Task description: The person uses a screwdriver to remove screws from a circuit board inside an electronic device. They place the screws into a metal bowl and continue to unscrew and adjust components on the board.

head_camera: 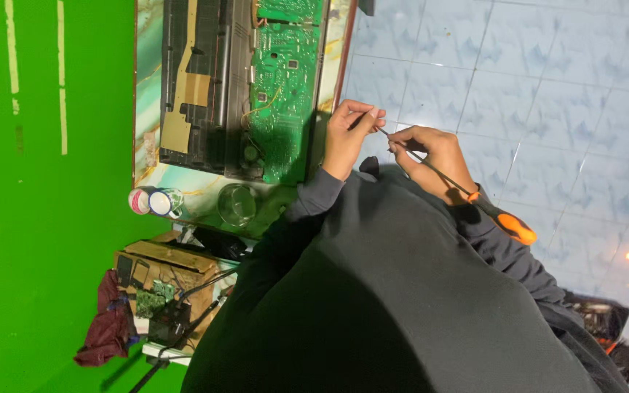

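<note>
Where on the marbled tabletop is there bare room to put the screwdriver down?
A bare strip of the marbled tabletop runs between the opened black device and the glass cup beside two small containers. Another thin margin lies along the device's green-wall side. The device with its green circuit board crowds the rest.

Right hand (431,156) holds orange-handled screwdriver (467,193); left hand (351,131) pinches its tip, perhaps a tiny screw; circuit board (285,80) beside.

Loose dark charcoal long-sleeved cloth garment (402,291), soft folds across the front, snug grey cuffs at both wrists, bare left hand (349,135), bare right hand (431,156)
</note>
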